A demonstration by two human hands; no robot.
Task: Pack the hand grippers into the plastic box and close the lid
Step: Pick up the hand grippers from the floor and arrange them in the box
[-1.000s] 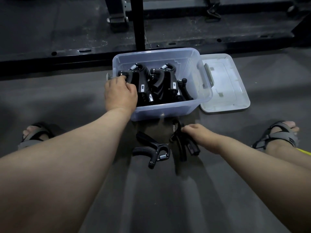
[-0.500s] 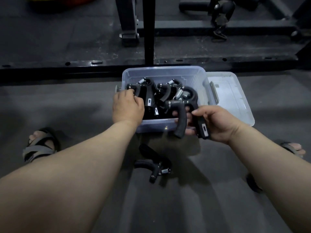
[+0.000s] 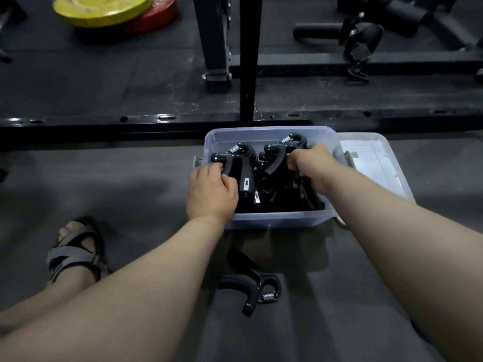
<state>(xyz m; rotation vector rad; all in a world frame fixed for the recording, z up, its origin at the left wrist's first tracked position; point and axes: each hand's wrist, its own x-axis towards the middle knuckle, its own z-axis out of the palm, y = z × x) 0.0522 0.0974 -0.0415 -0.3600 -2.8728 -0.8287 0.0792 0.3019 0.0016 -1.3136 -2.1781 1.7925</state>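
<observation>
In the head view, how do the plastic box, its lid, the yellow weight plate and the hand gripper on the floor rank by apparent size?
1. plastic box
2. lid, though partly hidden
3. yellow weight plate and hand gripper on the floor: unsure; the plate lies far off and is cropped, the gripper near.
</observation>
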